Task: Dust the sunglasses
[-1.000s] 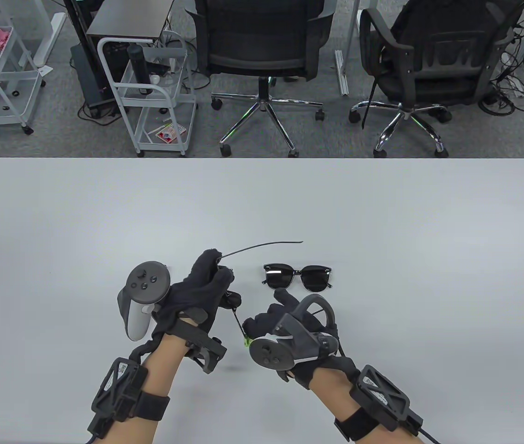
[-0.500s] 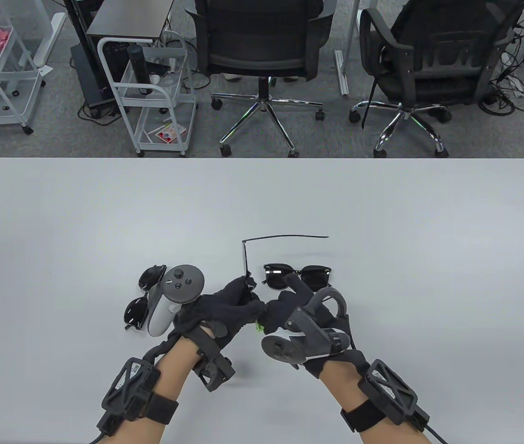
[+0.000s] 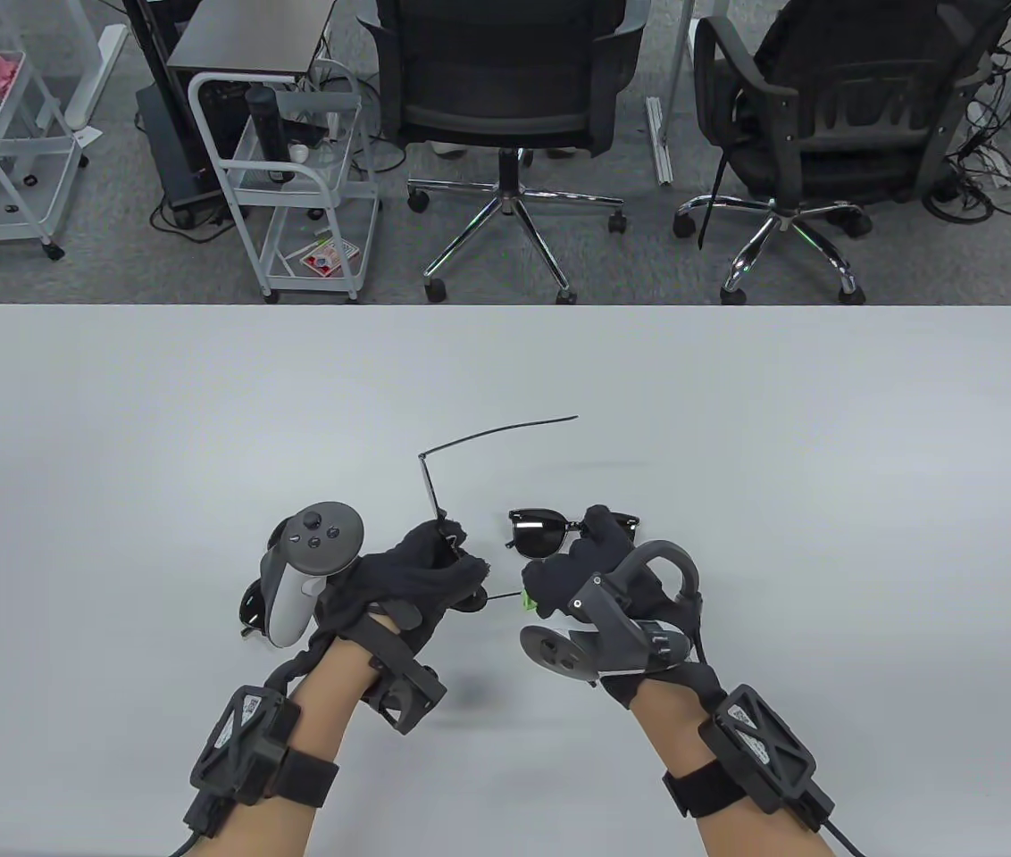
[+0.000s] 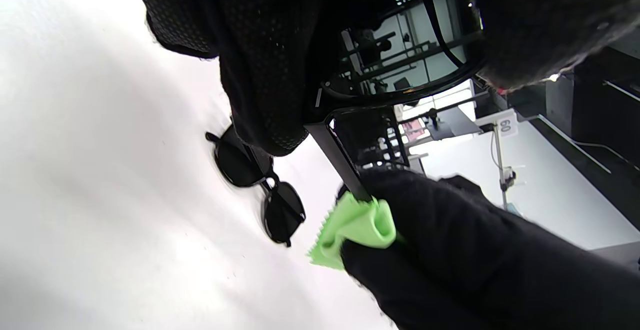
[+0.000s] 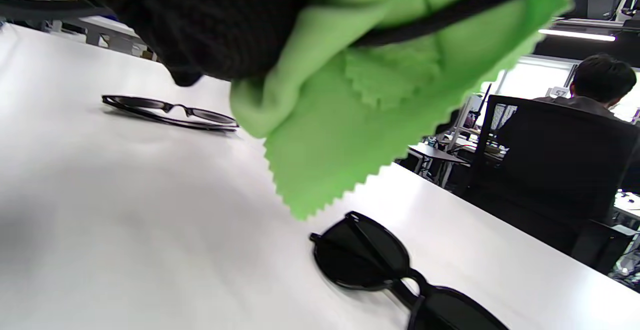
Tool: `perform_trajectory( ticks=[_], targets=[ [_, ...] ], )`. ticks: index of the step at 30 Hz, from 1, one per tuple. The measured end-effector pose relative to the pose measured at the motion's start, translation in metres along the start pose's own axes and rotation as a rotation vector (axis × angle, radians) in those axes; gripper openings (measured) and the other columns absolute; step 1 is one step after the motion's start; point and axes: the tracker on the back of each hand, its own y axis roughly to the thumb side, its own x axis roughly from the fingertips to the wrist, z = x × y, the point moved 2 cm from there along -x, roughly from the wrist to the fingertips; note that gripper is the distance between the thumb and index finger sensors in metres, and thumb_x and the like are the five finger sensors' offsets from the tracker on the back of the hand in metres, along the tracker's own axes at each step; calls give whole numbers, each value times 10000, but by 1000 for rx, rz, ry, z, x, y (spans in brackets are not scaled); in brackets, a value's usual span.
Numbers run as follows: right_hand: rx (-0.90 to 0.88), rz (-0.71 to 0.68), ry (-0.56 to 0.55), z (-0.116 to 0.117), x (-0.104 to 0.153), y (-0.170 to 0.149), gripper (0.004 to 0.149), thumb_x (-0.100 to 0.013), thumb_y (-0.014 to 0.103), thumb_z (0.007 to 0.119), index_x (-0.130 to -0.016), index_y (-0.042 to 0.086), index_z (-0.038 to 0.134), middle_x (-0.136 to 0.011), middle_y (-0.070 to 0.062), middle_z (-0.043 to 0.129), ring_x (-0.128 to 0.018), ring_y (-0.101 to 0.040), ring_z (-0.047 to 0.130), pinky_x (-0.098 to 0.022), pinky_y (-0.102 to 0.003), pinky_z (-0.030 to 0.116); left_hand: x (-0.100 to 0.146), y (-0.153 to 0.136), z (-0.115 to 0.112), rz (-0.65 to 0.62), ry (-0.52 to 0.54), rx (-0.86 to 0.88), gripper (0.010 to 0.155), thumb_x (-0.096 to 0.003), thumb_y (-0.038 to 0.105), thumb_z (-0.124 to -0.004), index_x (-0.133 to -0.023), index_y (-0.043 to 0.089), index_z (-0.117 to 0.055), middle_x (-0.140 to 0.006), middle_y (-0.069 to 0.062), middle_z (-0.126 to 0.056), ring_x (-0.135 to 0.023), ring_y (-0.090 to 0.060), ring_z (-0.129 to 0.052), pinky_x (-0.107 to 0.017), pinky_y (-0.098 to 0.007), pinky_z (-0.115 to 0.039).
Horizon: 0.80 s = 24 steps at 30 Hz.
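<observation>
Table view: left hand (image 3: 416, 580) gripping held sunglasses (image 3: 447, 536) above the white table (image 3: 738, 428), one thin temple arm (image 3: 497, 435) jutting up and away; right hand (image 3: 581, 571) pinching green cloth (image 3: 527, 600) around the other arm. Square-lensed pair (image 3: 559, 529) lying flat just beyond the right fingers; round-lensed pair (image 3: 257, 598) half hidden beneath the left tracker (image 3: 304, 571). Left wrist view only: glossy translucent lens (image 4: 400, 50), cloth (image 4: 357, 230) folded onto the arm. Right wrist view only: zigzag pinked cloth edge (image 5: 330, 190).

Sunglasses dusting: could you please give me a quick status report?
Left hand holds black-framed sunglasses off the table. Right hand pinches green microfibre cloth around their temple arm. Two spare pairs lie nearby, clear.
</observation>
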Motion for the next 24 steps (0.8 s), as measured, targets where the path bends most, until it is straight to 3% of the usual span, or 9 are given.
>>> perform_trajectory(
  ticks=[6, 9, 12, 19, 22, 24],
  targets=[
    [61, 29, 60, 17, 2, -12, 461, -382, 355, 867, -790, 149, 921, -668, -33, 1054, -560, -265, 1064, -607, -658, 638, -2, -8, 9, 18, 0, -10, 945, -324, 697, -842, -1035, 145, -556, -940, -38, -800, -696, -194, -1121, -673, -428, -764],
    [93, 18, 44, 15, 2, -8, 463, -382, 358, 874, -794, 151, 921, -684, -27, 1055, -574, -270, 1065, -607, -655, 640, -2, -8, 9, 20, 0, -14, 944, -322, 691, -845, -1035, 143, -556, -941, -42, -795, -686, -187, -1123, -669, -419, -772],
    [15, 16, -8, 10, 0, 0, 467, -382, 354, 877, -798, 147, 919, -692, -32, 1055, -583, -277, 1064, -605, -658, 641, -3, -9, 8, 19, -16, 21, 945, -322, 692, -847, -1035, 142, -557, -941, -42, -797, -688, -182, -1124, -669, -407, -777],
    [-54, -87, -141, -11, -5, 33, 473, -382, 369, 873, -797, 146, 916, -684, -28, 1056, -570, -264, 1069, -611, -645, 648, -4, 1, -20, -24, -120, 81, 946, -331, 689, -833, -1043, 146, -529, -957, -40, -773, -720, -173, -1111, -679, -392, -772],
    [-20, -88, -141, -11, -3, 32, 474, -394, 392, 849, -803, 159, 906, -683, -8, 1051, -565, -236, 1074, -616, -634, 659, -4, 0, -19, -29, -132, 75, 949, -333, 696, -823, -1048, 151, -520, -962, -36, -768, -727, -165, -1108, -685, -394, -767],
    [-136, -57, -128, -8, -5, 27, 471, -389, 368, 853, -796, 141, 918, -672, -30, 1058, -556, -264, 1070, -613, -651, 643, -5, -3, -16, -6, -112, 92, 951, -331, 695, -829, -1043, 140, -533, -949, -44, -779, -709, -175, -1114, -678, -406, -766]
  ],
)
